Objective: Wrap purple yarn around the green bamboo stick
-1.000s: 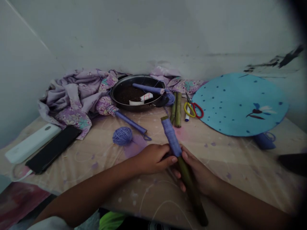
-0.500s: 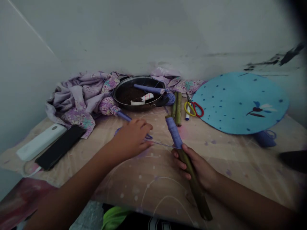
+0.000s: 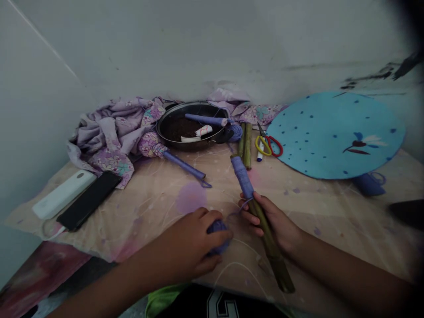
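My right hand grips a green bamboo stick, which is tilted with its top leaning left and away from me. Purple yarn is wound closely round the stick's upper part. A loose strand runs from the lower end of the winding toward my left hand. That hand is curled over a ball of purple yarn, low over the near side of the table. Beyond it lies a yarn-wrapped stick with a bundle of flowered cloth tied to its end.
At the back stands a black pan with another wrapped stick across it. Bamboo pieces, scissors and a marker lie beside a round blue board. A phone and a white power bank are at left.
My left hand has come down and toward me from the strand and now holds the yarn ball. The strand has gone slack. My right hand still holds the bamboo stick.
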`<state>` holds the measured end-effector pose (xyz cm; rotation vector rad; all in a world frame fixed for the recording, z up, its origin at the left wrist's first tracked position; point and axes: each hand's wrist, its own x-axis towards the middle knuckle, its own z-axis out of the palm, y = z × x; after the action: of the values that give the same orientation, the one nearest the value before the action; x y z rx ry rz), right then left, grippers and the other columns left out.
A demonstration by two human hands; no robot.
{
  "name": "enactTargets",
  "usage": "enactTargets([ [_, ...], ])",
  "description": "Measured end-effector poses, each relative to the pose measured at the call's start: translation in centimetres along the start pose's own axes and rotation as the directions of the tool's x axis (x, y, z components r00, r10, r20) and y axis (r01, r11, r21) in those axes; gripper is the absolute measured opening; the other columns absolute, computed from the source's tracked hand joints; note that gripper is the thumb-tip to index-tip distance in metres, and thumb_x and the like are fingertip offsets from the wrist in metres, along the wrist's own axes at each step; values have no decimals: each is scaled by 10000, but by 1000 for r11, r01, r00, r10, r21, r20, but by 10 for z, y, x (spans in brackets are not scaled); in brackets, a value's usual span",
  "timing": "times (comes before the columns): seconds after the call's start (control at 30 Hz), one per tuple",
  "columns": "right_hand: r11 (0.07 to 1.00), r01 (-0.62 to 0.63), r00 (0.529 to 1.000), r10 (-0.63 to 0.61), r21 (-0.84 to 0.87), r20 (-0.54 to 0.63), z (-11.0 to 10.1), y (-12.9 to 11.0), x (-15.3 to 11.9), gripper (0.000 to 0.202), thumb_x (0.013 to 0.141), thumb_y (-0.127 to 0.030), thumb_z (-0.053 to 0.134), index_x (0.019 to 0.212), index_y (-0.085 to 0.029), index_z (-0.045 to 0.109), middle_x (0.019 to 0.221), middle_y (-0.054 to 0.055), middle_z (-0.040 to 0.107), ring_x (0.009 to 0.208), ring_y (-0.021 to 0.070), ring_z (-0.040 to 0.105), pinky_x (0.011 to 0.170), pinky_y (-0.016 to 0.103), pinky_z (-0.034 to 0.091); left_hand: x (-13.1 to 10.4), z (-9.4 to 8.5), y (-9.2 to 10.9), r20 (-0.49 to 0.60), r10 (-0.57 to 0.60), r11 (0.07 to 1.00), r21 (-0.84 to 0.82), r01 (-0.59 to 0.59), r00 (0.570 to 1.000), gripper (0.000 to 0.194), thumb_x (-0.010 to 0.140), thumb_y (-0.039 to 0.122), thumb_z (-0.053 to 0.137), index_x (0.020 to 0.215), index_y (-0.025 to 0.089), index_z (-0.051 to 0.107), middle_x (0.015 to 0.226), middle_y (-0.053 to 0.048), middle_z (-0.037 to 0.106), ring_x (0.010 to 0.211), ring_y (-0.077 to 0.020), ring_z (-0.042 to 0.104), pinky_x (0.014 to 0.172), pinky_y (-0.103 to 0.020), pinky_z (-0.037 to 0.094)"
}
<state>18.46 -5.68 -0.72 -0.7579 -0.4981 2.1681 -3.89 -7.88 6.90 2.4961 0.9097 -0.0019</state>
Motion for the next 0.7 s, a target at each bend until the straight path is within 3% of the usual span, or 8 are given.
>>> enactTargets([
  [0.1,1000,-7,1000,7,15,-4,0,0,0,309,853,-445,562,773,-147,569,514,-45,436,408,53,293,348,148,317,-2,-5,-17,8,-8,996,-87,9,1000,372,860,322,526,1224,250,542,1292,-95,511,1142,-236,505,963,-373,437],
  [0.2,1000,-10,1000,10,29,-29,1,-1,-1,296,819,-441,609,780,-151,564,565,-41,456,428,51,323,348,144,319,-23,-36,-68,-21,-116,991,-62,115,993,352,902,307,409,1205,194,548,1228,-75,573,1112,-197,533,990,-341,421],
  [0.23,999,-14,999,15,34,-35,2,-1,-1,295,808,-439,621,784,-151,564,588,-36,467,435,50,335,347,144,320,-34,-48,-86,-214,-301,948,38,316,929,348,907,256,346,1137,133,575,1177,-105,592,1097,-210,538,994,-364,413],
  [0.3,999,-22,999,24,48,-39,3,-2,-1,301,784,-439,648,803,-149,570,629,-28,489,443,47,351,343,146,320,-55,-70,-113,-561,-534,674,170,719,633,371,868,241,361,1107,76,592,1173,-155,581,1109,-284,522,1015,-477,363],
  [0.37,998,-24,999,27,63,-42,3,-2,-1,309,764,-435,671,830,-147,579,655,-22,508,445,45,359,338,147,313,-72,-83,-127,-675,-618,540,6,841,402,393,849,295,414,1172,127,561,1136,-108,605,1008,-250,577,921,-415,450],
  [0.43,997,-18,999,21,71,-43,3,-2,-1,306,765,-432,673,841,-149,584,656,-22,516,441,44,359,337,147,303,-78,-85,-128,-688,-659,516,-119,848,305,388,858,340,412,1177,170,552,1100,-64,629,908,-206,607,866,-370,481],
  [0.5,998,-34,999,35,62,-21,3,-3,-1,302,788,-443,645,812,-148,583,604,-28,498,426,43,351,340,146,298,-73,-81,-125,-670,-657,539,-98,837,344,392,853,346,416,1168,162,556,1123,-64,627,915,-200,605,871,-354,478],
  [0.7,997,-62,998,62,41,7,3,-3,-2,312,846,-452,572,757,-153,570,496,-39,446,395,55,356,344,151,303,-53,-72,-140,-556,-619,593,134,794,555,613,817,374,454,1316,21,412,1308,-203,512,1182,-318,494,986,-434,392],
])
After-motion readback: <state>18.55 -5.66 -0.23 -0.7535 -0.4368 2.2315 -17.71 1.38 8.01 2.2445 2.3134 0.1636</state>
